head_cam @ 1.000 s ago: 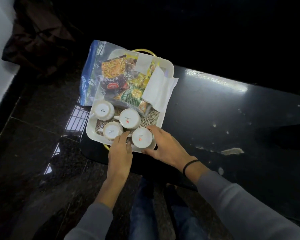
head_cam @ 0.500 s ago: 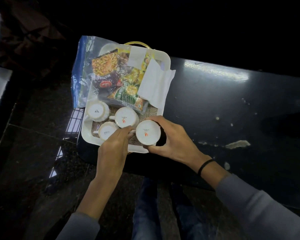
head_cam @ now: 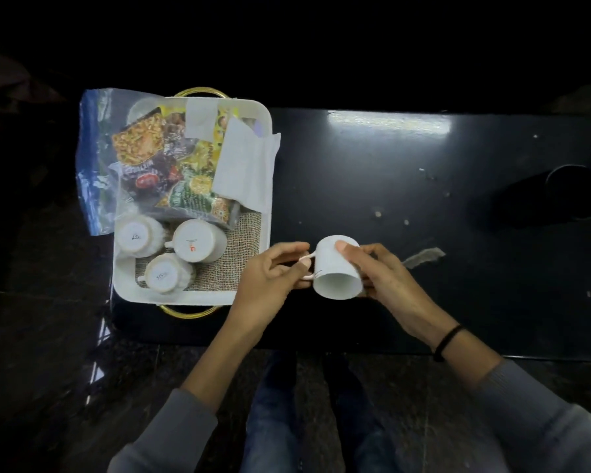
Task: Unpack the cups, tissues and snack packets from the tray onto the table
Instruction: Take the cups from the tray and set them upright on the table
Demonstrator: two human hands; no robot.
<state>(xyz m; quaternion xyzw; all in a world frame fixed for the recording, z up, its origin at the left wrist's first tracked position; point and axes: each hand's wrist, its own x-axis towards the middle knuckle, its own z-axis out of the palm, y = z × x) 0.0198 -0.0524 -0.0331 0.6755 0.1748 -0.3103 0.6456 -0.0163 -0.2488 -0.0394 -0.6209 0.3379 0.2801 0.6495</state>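
A white tray (head_cam: 123, 291) with gold handles sits at the left end of the black table (head_cam: 389, 186). Three white cups lie upside down in its near part: one at the left (head_cam: 138, 237), one in the middle (head_cam: 198, 240), one in front (head_cam: 166, 273). Behind them a clear plastic bag holds snack packets (head_cam: 157, 158), with white tissues (head_cam: 246, 165) on the right. I hold a fourth white cup (head_cam: 335, 273) above the table, right of the tray, its mouth tipped toward me. My left hand (head_cam: 270, 278) pinches its handle; my right hand (head_cam: 379, 274) grips its body.
A dark round object (head_cam: 574, 196) stands at the table's far right. A scrap (head_cam: 423, 257) and small specks lie on the tabletop right of my hands. Dark glossy floor surrounds the table, and my legs (head_cam: 273, 404) are below its near edge.
The cup nearest the tray's front right has been lifted out by both hands and carried right over the table, then tipped so its mouth faces me. Three cups stay in the tray.
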